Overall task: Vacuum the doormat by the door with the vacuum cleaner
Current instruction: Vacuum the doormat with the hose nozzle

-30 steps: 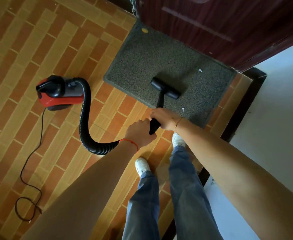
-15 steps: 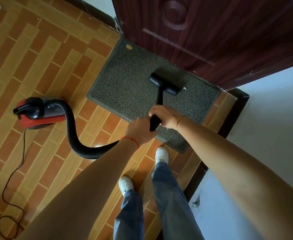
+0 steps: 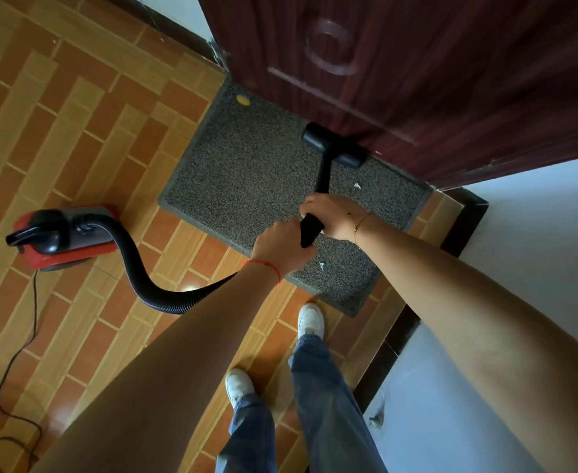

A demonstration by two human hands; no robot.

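A grey doormat [image 3: 246, 172] lies on the tiled floor against a dark red door [image 3: 417, 63]. The black vacuum wand [image 3: 323, 175] slopes down to a T-shaped floor head [image 3: 335, 145] resting on the mat's far edge at the door. My right hand [image 3: 332, 216] grips the wand higher up; my left hand [image 3: 280, 247] grips its lower end where the ribbed black hose [image 3: 164, 295] joins. The hose curves left to the red and black vacuum body [image 3: 62, 237] on the floor. Small white scraps [image 3: 357, 186] and a yellow spot [image 3: 243, 100] lie on the mat.
A black power cord [image 3: 24, 349] trails from the vacuum toward the lower left. A white wall [image 3: 536, 250] with a dark skirting strip [image 3: 461, 220] stands on the right. My feet in white shoes [image 3: 309, 319] stand just short of the mat's near corner.
The floor head has slid across the mat away from me, up to the door. I have stepped closer, and the vacuum body now lies further left in view.
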